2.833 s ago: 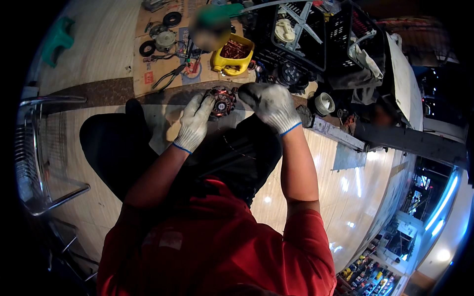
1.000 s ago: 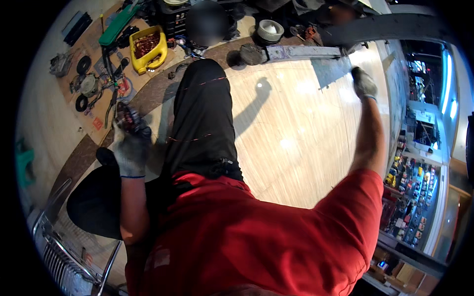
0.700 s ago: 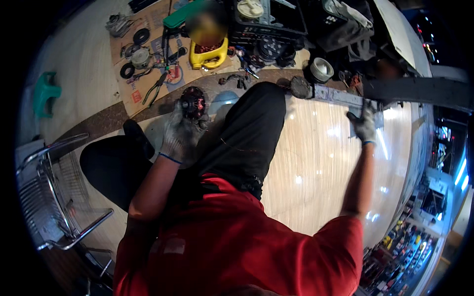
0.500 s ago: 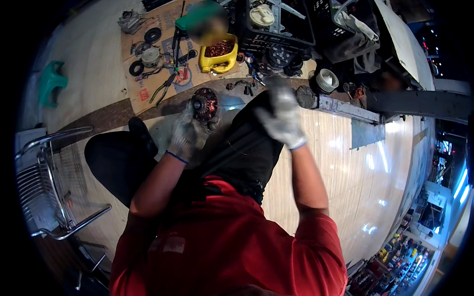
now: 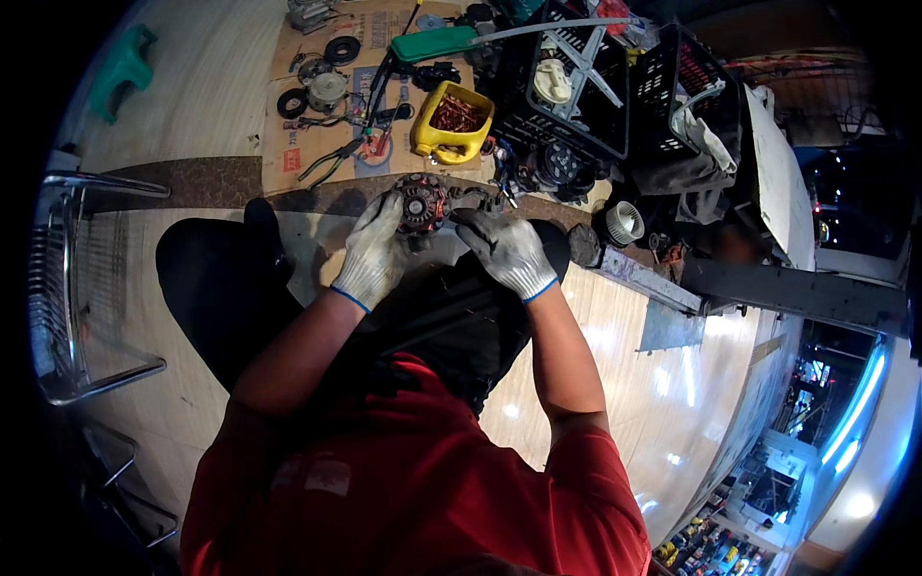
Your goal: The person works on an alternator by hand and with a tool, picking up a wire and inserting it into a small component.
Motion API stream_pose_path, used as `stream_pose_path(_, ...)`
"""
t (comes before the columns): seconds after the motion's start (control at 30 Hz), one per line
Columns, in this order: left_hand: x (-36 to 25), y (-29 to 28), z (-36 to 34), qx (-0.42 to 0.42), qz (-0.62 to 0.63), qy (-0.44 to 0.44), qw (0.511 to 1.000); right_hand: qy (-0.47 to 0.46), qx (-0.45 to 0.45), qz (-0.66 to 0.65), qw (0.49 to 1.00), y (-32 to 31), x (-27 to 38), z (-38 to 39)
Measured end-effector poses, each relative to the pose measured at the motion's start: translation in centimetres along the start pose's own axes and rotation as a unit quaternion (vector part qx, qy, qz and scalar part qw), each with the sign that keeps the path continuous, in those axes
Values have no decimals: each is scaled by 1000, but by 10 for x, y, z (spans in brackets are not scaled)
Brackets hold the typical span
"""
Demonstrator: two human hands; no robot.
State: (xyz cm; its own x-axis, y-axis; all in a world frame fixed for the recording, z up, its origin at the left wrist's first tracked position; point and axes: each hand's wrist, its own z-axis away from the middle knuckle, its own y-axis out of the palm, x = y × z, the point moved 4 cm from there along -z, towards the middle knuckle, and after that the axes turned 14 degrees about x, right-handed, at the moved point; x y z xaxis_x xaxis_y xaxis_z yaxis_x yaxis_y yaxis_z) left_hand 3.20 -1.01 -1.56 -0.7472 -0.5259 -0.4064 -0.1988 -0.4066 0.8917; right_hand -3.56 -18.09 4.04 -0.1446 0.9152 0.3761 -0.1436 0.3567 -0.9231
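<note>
A: Obs., head view. L hand (image 5: 373,252), knit glove w/ blue cuff, fingers curled round the left side of a round motor stator (image 5: 423,202), dark red w/ windings showing. Firm hold.

B: R hand?

A: R hand (image 5: 507,252), same glove type, on the stator's right side, fingers bent over a dark piece there. Looks closed on it, but can't tell exactly what the fingertips pinch.

B: Stator position?

A: Between both hands, over the person's black-trousered knee, at the near edge of the cardboard sheet (image 5: 288,144) on the floor.

B: Surroundings?

A: Yellow cut-open jug (image 5: 451,125) w/ copper scraps just beyond the stator. Green-handled pliers (image 5: 327,161) and small round parts on the cardboard. Black crates (image 5: 595,96) to the upper right, a white fan part inside one. Metal chair frame (image 5: 86,288) at far left.
</note>
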Motion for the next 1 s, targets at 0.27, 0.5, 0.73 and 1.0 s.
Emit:
stream_pose_path(0.27, -3, -10, -1, -19, -164, -25, 986, 28, -54, 89, 994, -56, -9, -21)
stream_pose_path(0.5, -5, 10, 4, 48, 42, -40, 997, 50, -3, 174, 983, -28, -76, -12)
stream_pose_path(0.73, 5, -16, -4, 36, 149, -71, 986, 110, 41, 150, 982, -38, -62, -11)
stream_pose_path(1.0, 1, -11, -8, 18, 128, -22, 991, 3, -11, 80, 997, -7, 0, -48)
